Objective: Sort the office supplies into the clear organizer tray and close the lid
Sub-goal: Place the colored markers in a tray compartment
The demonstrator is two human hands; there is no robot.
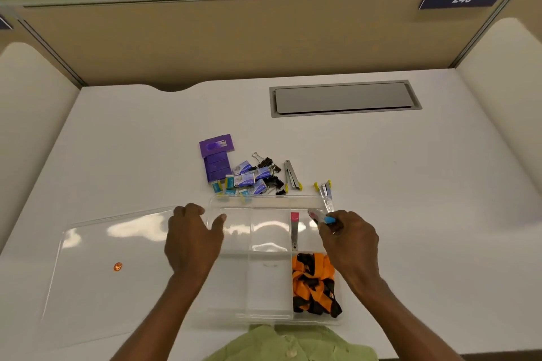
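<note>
Head view: white desk (410, 170) has plenty of free room far and right. Its only break is a grey cable hatch (344, 98), well apart from the work. The clear lid (111, 258) lies flat on the left, its right edge just beside the organizer tray (264, 200), which sits near-centre w/ its near wall close to the desk edge.

Left hand (190, 237) is spread, thumb wide of the fingers, resting on the tray's far-left corner, prob. steadying it. Right hand (349, 240) pinches a small blue-tipped item (322, 217) over the far-right compartment, where a pink-tipped strip (294, 228) already lies. An orange-black lanyard (315, 284) fills the near-right compartment; the other compartments look bare.

Step in hand, I judge: dropping the blue-tipped item in w/ its like; sorting is at an early stage. Next move calls for a low release inside the dividers, then a short reach over the far wall to the pile (249, 177) and the yellow-tipped pieces (324, 187), all just beyond it. Lid comes last.
</note>
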